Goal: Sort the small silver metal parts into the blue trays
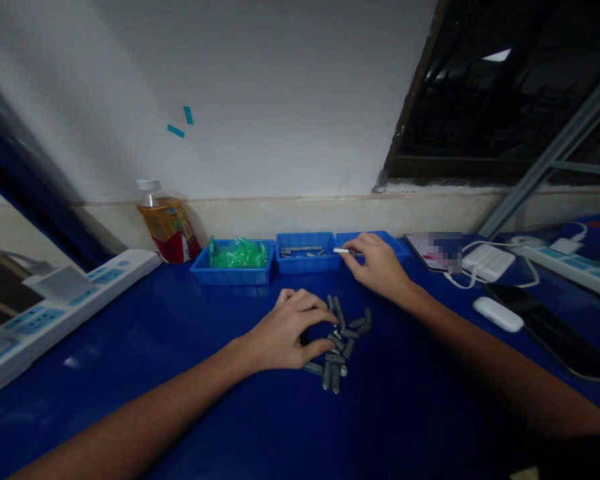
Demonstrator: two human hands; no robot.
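Note:
Several small dark grey cylinders (349, 348) lie in a loose pile on the blue table. My left hand (297, 328) reaches into the pile from the left, with its thumb and forefinger apart and their tips touching or nearly touching the cylinders. Pinched between the fingers of my right hand (377, 263) is a small white stick-like piece (341, 251). That hand is over the front of the right blue bin (395, 243). Just left of it, the middle blue bin (307, 265) holds several small grey pieces (303, 249), some lined up along the back.
A left blue bin (235, 276) holds green plastic (240, 253). Behind stand a drink bottle (167, 223) and the wall. A power strip (115, 270) runs along the left. To the right lie a white charger (487, 261) with cables, a white case (497, 314) and a black phone (560, 333).

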